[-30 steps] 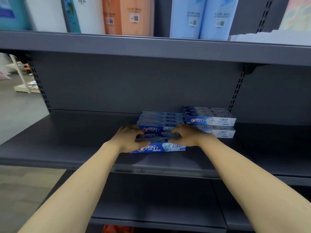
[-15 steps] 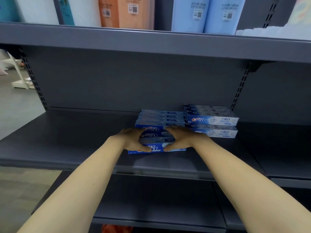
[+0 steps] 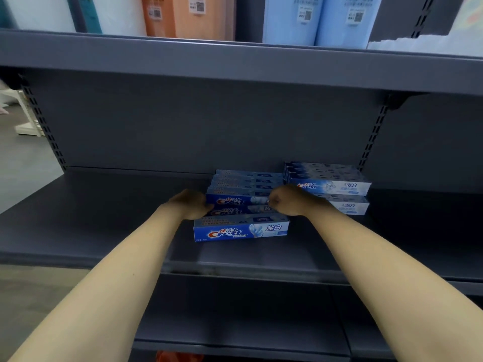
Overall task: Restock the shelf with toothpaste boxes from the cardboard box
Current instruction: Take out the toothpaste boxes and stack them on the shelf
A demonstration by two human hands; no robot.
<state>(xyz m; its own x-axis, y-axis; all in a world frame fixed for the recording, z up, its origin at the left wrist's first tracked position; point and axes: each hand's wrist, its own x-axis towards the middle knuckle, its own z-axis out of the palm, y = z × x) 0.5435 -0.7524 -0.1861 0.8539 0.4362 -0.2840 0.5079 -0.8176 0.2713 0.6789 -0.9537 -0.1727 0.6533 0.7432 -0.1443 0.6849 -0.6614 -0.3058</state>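
From the head view we see long blue-and-white cardboard toothpaste boxes (image 3: 241, 229) stacked at centre on the matte grey metal shelf (image 3: 104, 218). Our left hand (image 3: 190, 205) at nine o'clock and right hand (image 3: 290, 201) at three o'clock each grip the ends of a middle box (image 3: 235, 211).

single head view — looks forward, slightly down, close to shelf (image 3: 78, 231).

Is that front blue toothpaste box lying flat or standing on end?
Lying flat. The front toothpaste box rests lengthwise on the shelf, its long logo side facing out, in front of the blue stack.
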